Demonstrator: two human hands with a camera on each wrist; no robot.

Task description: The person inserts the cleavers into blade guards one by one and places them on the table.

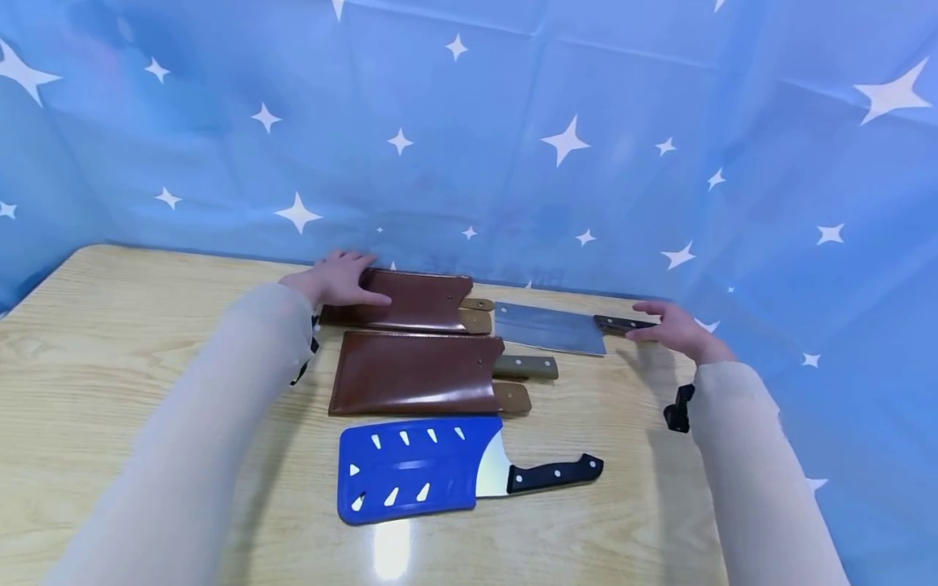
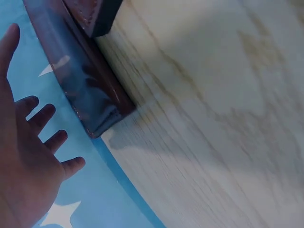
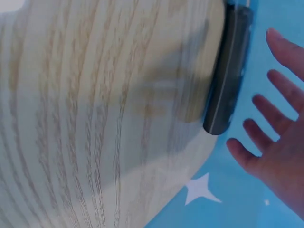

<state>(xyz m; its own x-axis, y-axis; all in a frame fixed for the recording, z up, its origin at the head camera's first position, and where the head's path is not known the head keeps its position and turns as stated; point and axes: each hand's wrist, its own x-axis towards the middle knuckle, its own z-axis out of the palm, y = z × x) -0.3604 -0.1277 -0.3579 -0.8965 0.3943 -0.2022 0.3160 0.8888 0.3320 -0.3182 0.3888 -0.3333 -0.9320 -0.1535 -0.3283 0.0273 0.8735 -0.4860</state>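
My left hand (image 1: 340,279), fingers spread, hovers over the left end of the far brown leather sheath (image 1: 414,297). In the left wrist view the fingers stand apart from that sheath (image 2: 90,90). At the far right, my right hand (image 1: 677,330) is beside the dark handle (image 1: 615,324) of a bare cleaver (image 1: 550,327); the right wrist view shows the fingers apart from this handle (image 3: 228,71). Nearer lies a second brown sheath (image 1: 418,374) with a cleaver in it, its olive handle (image 1: 531,366) sticking out.
Nearest the front lies a cleaver with a black handle (image 1: 557,474), its blade mostly inside a blue slotted cover (image 1: 414,468). All lie on a light wooden table (image 1: 139,342). A blue cloth with white stars (image 1: 498,89) hangs behind it.
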